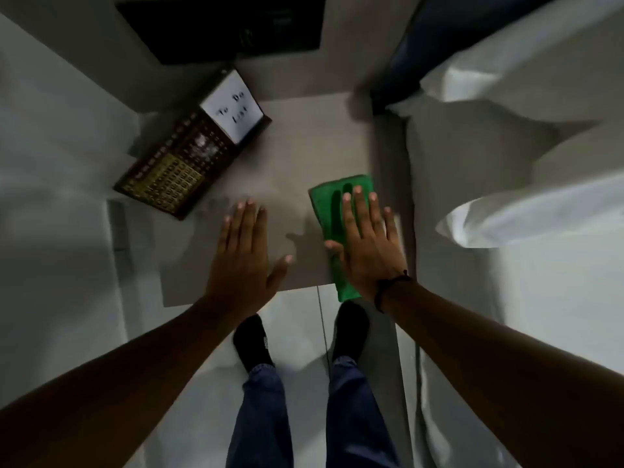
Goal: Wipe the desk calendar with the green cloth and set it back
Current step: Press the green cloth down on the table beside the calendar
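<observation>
Green microfibre cloth (341,231) lies folded in a long strip along the right edge of a small grey table (304,157), and the right hand (366,244) rests flat on top of it, fingers straight and slightly fanned, thumb out to the side, gripping nothing. The near end of the cloth hangs a little over the table's front edge. A dark cord bracelet (388,288) circles that wrist. The left hand (243,255) is just as flat and spread, palm down near the middle of the tabletop, apart from the cloth and short of the calendar; whether it touches the surface or floats just above it is hard to say. Beyond its fingertips, at the far left corner of the table, stands the desk calendar (175,170), a dark-framed piece turned at an angle, with a white card reading "To Do List" (234,108) at its far end. Below the table edge, two dark socked feet (253,342) and blue jeans (351,410) stand on pale floor. White bedding (526,136) fills the right side
</observation>
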